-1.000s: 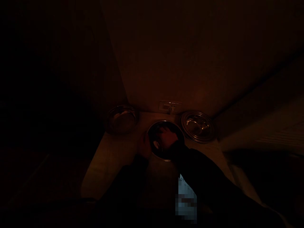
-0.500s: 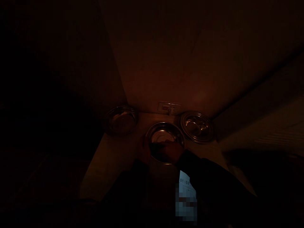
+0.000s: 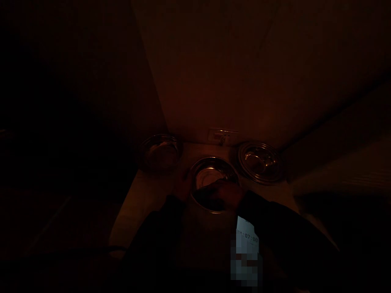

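Observation:
A shiny round metal bowl (image 3: 214, 158) rests on a pale tabletop in the very dim head view. My right hand (image 3: 229, 193) reaches over its near right rim, fingers bent down inside. Under those fingers is a dark patch; I cannot tell whether it is a cloth, another thing or shadow. My left hand (image 3: 181, 185) is beside the bowl's left rim, its fingers near the edge and mostly lost in the dark. Whether it grips the rim does not show. Both forearms wear dark sleeves.
Another metal bowl (image 3: 160, 152) stands at the back left. At the back right are stacked metal dishes (image 3: 261, 162). A wall socket (image 3: 222, 136) sits behind the pale table (image 3: 134, 207). A lit screen (image 3: 247, 236) showing digits lies below my right forearm.
The view has shifted slightly, moving the table and dishes rightward in the picture. My left hand sits a little farther from the bowl's rim. My right hand stays inside the bowl.

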The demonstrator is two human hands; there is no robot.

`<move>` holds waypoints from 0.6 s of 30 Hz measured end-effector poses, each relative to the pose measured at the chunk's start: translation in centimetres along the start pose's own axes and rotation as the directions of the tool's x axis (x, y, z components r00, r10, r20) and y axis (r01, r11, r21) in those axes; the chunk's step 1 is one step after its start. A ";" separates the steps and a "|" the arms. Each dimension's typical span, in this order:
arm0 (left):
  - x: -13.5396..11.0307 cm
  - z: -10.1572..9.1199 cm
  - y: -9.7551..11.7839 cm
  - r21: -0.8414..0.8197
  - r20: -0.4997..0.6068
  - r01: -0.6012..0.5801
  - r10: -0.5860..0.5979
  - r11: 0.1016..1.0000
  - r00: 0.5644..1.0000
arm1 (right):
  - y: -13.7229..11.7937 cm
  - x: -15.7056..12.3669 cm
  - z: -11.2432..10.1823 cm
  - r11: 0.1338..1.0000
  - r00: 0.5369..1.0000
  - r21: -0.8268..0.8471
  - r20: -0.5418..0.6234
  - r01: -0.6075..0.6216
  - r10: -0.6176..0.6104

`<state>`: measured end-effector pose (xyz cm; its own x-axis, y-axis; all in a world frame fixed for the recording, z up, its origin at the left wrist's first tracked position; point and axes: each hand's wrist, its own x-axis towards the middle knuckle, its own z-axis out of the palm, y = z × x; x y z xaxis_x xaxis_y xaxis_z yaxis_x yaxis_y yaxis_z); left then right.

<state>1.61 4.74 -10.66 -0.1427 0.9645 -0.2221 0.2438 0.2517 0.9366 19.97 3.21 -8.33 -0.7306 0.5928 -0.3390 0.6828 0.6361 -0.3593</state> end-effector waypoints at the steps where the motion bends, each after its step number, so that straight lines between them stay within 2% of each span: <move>1: -0.2 0.1 -0.1 -0.022 -0.001 -0.019 0.019 1.000 1.000 | -0.2 -0.1 0.1 1.000 1.000 -0.003 0.000 -0.015 0.015; 3: -0.9 0.2 -0.3 -0.082 -0.034 -0.045 0.042 0.996 0.999 | -0.7 -0.4 0.4 0.998 0.998 -0.036 -0.024 -0.057 0.056; 6: -2.0 0.4 -0.8 -0.174 -0.083 -0.002 -0.013 0.985 0.996 | -1.4 -0.8 1.1 0.989 0.990 -0.095 -0.095 -0.117 0.108; 8: -2.4 0.5 -0.9 -0.234 -0.063 0.023 -0.039 0.972 0.997 | -1.8 -1.0 1.6 0.985 0.984 -0.103 -0.127 -0.136 0.123; 11: -2.4 0.8 -1.1 -0.314 -0.039 -0.012 -0.001 0.949 0.999 | -2.2 -1.2 1.9 0.981 0.976 -0.090 -0.150 -0.170 0.155; 18: -2.5 1.3 -1.8 -0.327 -0.063 -0.013 -0.007 0.945 0.998 | -3.6 -0.9 2.0 0.964 0.954 -0.057 -0.170 -0.259 0.247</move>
<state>2.78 2.01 -12.18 -0.2045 0.9557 -0.2116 -0.0809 0.1989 0.9767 18.20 -0.59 -8.48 -0.5291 0.8065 -0.2640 0.8476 0.4876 -0.2093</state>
